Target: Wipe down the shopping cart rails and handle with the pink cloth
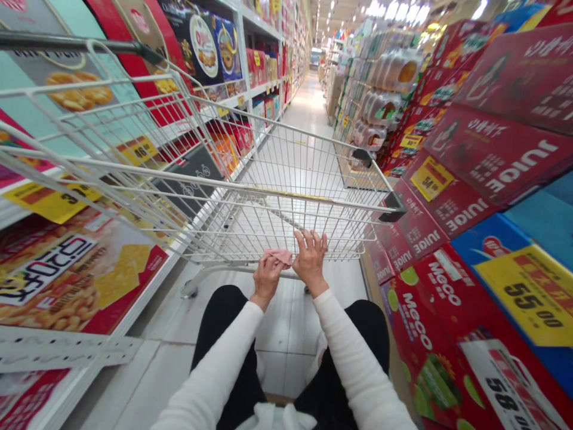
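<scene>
A wire shopping cart stands sideways across the aisle in front of my knees. My left hand is closed on a small pink cloth by the lower edge of the basket. Just to its right, my right hand has its fingers spread and lies against the lower wires of the cart's near side. Its thumb side is beside the cloth; whether it touches the cloth I cannot tell.
Shelves with boxed snacks line the left, and a bracket juts toward the floor there. Stacked red juice cartons rise close on the right. The tiled aisle runs on beyond the cart, past shrink-wrapped bottle packs.
</scene>
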A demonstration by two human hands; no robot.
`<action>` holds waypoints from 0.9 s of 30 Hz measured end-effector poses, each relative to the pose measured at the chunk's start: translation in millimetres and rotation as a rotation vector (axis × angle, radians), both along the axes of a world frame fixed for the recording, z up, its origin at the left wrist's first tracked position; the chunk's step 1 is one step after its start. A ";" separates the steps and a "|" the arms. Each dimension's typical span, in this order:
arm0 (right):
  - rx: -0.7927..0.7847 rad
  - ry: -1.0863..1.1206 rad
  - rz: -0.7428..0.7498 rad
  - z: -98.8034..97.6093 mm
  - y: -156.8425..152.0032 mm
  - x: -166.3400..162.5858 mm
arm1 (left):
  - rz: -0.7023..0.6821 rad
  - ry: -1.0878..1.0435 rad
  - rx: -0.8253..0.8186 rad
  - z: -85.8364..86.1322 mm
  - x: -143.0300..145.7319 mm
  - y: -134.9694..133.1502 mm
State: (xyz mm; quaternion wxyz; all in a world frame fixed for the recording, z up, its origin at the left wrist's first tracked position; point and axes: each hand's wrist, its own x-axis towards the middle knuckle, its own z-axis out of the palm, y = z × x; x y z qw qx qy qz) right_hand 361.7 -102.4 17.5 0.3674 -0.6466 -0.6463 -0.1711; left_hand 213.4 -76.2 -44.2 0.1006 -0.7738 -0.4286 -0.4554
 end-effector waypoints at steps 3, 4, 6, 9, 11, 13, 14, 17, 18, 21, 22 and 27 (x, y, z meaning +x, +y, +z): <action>0.006 -0.001 0.007 1.0 -0.8 -0.2 | 0.031 -0.043 0.010 4.1 2.3 -4.3; 0.010 0.002 0.010 0.6 -1.1 -0.4 | 0.056 -0.061 0.046 9.9 5.0 -2.7; 0.028 0.012 0.011 -1.4 -1.3 -0.7 | 0.085 -0.088 0.149 23.2 12.5 3.5; 0.055 0.037 0.015 -6.6 -0.1 -0.5 | 0.084 -0.083 0.241 33.1 22.8 12.5; 0.063 0.061 0.024 -9.9 1.5 0.6 | 0.075 -0.045 0.215 28.2 24.7 13.3; 0.077 0.075 0.040 -12.1 3.0 1.9 | 0.044 0.022 0.175 18.4 21.8 9.8; 0.088 0.078 0.046 -12.8 3.5 2.6 | 0.012 0.067 0.165 13.9 19.2 7.2; 0.110 0.073 0.058 -13.6 3.4 3.4 | -0.050 0.144 0.189 9.2 10.5 1.5; 0.109 0.071 0.061 -13.5 2.9 3.4 | -0.031 0.126 0.212 10.8 7.9 1.6; 0.099 0.068 0.068 -12.2 1.1 3.4 | 0.099 0.000 0.263 17.0 1.3 6.8; 0.096 0.066 0.069 -11.7 0.6 3.5 | 0.125 -0.023 0.254 17.1 -0.8 8.3; 0.085 0.057 0.056 -17.1 -1.4 1.2 | 0.059 0.118 0.057 -4.5 -13.0 -1.5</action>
